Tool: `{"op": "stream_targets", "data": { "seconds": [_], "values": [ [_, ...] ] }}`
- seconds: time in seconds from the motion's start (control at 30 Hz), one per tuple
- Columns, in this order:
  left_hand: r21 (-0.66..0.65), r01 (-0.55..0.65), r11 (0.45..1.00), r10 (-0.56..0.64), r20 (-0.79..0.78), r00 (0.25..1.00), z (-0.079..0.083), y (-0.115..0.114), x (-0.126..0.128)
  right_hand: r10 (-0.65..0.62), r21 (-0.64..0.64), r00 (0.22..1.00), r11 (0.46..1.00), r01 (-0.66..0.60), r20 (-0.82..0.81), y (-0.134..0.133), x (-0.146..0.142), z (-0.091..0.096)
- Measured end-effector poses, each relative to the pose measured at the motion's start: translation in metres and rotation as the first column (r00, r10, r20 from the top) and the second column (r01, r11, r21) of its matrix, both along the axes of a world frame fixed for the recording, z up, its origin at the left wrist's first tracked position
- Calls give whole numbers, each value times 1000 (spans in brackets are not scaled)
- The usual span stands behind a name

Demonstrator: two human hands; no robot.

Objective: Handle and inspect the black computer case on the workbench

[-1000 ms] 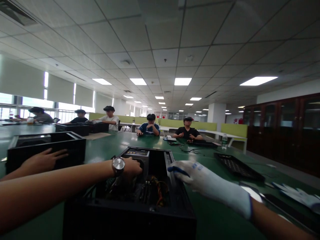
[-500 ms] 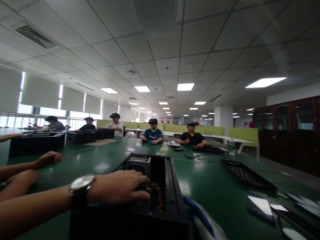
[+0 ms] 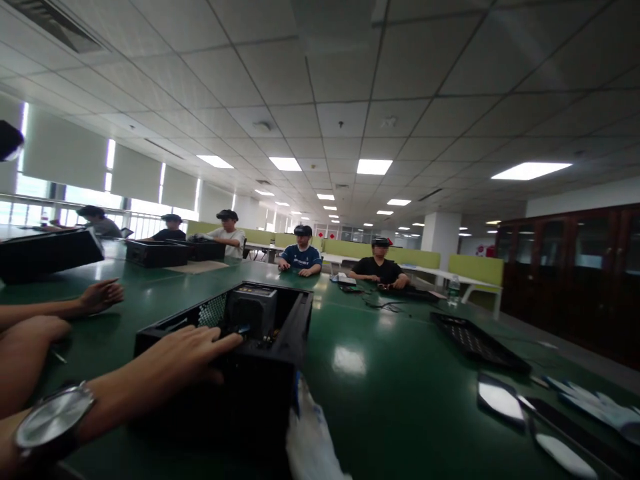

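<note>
An open black computer case point(image 3: 270, 360) lies on the green table point(image 3: 400, 373) in front of me, with a power supply point(image 3: 250, 310) and wires inside. My left hand point(image 3: 185, 350), bare and with a wristwatch point(image 3: 50, 420), lies across the case's near rim with its fingers stretched out toward the inside. My right hand point(image 3: 313, 440) wears a white glove with blue trim. It shows only in part at the bottom edge, against the case's near right corner, and its fingers are blurred.
Another person's bare hand point(image 3: 100, 293) and arm point(image 3: 30, 340) rest on the table at left. A black perforated panel point(image 3: 475, 340), shiny flat pieces point(image 3: 500, 400) and a loose white glove point(image 3: 600, 407) lie at right. More black cases point(image 3: 165, 252) and several seated people are further back.
The case has swung so that its open side faces more to the left. My left hand has drawn back from inside it to the near rim. My gloved right hand dropped to the bottom edge.
</note>
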State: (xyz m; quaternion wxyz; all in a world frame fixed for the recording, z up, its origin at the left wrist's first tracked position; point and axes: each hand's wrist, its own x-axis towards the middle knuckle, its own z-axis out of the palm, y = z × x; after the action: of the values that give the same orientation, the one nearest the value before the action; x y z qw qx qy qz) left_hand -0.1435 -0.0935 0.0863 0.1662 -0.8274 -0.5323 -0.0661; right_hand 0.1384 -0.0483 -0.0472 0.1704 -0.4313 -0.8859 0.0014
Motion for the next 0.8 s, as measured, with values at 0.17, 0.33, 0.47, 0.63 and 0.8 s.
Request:
{"op": "stream_targets", "data": {
  "seconds": [0.17,0.33,0.47,0.63,0.8],
  "values": [
    [30,-201,979,203,-50,978,27,72,-86,-80,-117,979,988,103,187,58,-119,39],
    [167,-357,919,364,-18,931,35,108,-103,172,-266,963,957,-114,206,28,-148,46],
    [255,-207,944,216,-6,976,17,107,-38,156,-118,987,982,-150,41,23,-84,30],
    [259,213,942,-213,-31,977,-22,90,82,-53,6,998,999,53,41,69,40,3],
    [211,470,857,-489,45,871,-80,100,165,-237,18,957,970,243,-167,90,158,-21]
  ]
}}
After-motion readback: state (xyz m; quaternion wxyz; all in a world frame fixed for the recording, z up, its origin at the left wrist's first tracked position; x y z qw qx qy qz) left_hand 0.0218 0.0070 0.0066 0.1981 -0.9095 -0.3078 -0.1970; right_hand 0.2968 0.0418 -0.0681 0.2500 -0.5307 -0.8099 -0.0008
